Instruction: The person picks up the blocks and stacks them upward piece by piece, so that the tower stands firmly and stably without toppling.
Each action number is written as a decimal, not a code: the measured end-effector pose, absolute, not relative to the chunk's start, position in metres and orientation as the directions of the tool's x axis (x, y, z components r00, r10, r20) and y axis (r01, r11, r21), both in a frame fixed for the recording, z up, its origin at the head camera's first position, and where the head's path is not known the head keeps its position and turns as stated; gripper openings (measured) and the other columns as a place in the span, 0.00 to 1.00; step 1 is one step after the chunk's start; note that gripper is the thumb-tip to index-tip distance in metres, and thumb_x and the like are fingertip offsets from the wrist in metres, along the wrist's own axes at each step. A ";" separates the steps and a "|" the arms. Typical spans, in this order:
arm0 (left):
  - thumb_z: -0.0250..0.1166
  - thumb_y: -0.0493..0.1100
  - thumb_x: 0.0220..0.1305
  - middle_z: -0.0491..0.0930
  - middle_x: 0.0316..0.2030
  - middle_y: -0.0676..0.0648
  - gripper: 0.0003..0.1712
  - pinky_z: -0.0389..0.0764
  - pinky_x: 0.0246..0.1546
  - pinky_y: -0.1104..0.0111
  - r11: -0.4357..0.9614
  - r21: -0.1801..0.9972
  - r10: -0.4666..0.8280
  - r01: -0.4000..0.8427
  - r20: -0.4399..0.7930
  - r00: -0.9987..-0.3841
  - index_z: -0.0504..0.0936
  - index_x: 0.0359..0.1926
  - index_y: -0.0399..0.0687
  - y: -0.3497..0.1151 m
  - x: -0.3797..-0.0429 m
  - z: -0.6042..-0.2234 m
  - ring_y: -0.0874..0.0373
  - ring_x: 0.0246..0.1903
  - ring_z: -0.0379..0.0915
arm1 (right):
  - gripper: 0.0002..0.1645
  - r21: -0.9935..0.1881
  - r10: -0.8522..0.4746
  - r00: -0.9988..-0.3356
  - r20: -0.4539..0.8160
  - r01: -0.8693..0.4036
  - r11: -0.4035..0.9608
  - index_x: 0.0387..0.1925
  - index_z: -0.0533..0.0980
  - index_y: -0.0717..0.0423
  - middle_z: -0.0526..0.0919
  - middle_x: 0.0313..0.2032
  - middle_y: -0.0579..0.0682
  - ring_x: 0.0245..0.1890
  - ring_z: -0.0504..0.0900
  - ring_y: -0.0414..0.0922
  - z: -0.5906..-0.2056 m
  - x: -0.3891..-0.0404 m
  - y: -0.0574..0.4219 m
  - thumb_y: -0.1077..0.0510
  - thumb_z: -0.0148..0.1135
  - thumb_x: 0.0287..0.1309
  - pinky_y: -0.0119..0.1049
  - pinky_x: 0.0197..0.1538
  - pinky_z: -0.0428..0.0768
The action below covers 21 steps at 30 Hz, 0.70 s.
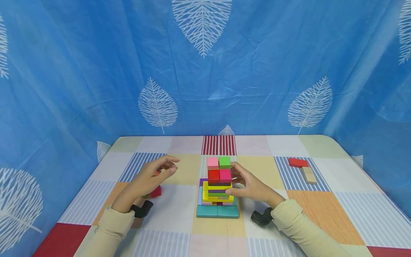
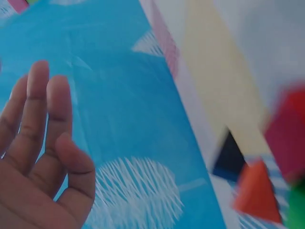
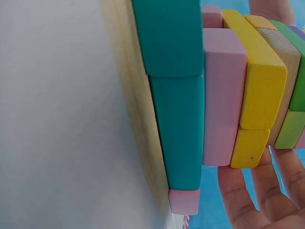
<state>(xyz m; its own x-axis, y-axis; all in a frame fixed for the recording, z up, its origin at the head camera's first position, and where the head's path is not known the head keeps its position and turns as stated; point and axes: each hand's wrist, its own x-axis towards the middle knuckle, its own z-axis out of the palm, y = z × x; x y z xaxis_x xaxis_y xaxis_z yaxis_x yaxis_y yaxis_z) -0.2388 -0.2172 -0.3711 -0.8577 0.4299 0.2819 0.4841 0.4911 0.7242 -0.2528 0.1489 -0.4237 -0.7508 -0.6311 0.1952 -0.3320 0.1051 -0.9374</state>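
Note:
A tower of coloured wooden blocks (image 1: 219, 195) stands on a wider teal base (image 1: 207, 211) in the middle of the table. At its top sit a pink block (image 1: 212, 163) and a green block (image 1: 224, 162), above a red block (image 1: 213, 175) and a magenta one. My right hand (image 1: 252, 185) grips the tower from the right, thumb on the front and fingers around the back. In the right wrist view its fingertips touch the yellow blocks (image 3: 261, 86) and their neighbours. My left hand (image 1: 151, 177) hovers left of the tower, fingers loosely bent, holding nothing.
Below the left hand lie several loose blocks, among them a red block (image 1: 156, 191), an orange triangular one (image 2: 259, 193) and a dark triangular one (image 2: 229, 157). A red block (image 1: 298, 162) and a plain wood block (image 1: 309, 175) lie at the right. Blue curtains (image 1: 224, 89) enclose the table.

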 end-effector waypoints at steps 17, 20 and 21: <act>0.63 0.23 0.61 0.85 0.57 0.39 0.27 0.85 0.52 0.51 0.664 0.675 0.468 0.321 -0.040 -0.883 0.84 0.61 0.35 -0.275 -0.234 -0.400 0.41 0.54 0.80 | 0.45 -0.938 -0.629 -0.753 0.193 -0.329 0.105 0.76 0.61 0.63 0.77 0.66 0.62 0.65 0.77 0.62 -0.424 -0.253 0.149 0.59 0.74 0.66 0.37 0.65 0.80; 0.62 0.21 0.58 0.85 0.54 0.41 0.29 0.84 0.44 0.60 0.696 0.666 0.437 0.268 -0.098 -0.894 0.85 0.61 0.36 -0.272 -0.235 -0.403 0.45 0.50 0.77 | 0.45 -0.939 -0.627 -0.754 0.192 -0.327 0.105 0.76 0.62 0.62 0.77 0.66 0.62 0.65 0.77 0.61 -0.424 -0.253 0.149 0.58 0.74 0.66 0.36 0.65 0.80; 0.62 0.21 0.57 0.85 0.53 0.41 0.29 0.83 0.41 0.62 0.703 0.661 0.431 0.260 -0.106 -0.896 0.85 0.60 0.36 -0.271 -0.235 -0.403 0.46 0.48 0.76 | 0.45 -0.939 -0.628 -0.754 0.193 -0.327 0.104 0.76 0.62 0.62 0.77 0.66 0.62 0.65 0.77 0.61 -0.423 -0.253 0.149 0.58 0.74 0.66 0.37 0.65 0.80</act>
<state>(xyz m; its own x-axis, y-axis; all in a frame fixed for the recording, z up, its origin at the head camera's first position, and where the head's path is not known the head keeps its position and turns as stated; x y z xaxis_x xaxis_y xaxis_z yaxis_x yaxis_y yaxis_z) -0.2350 -0.2711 -0.4029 -0.8961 0.4311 -0.1057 0.2603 0.7034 0.6614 -0.2528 0.1487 -0.4232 -0.7542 -0.6275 0.1933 -0.3269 0.1036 -0.9393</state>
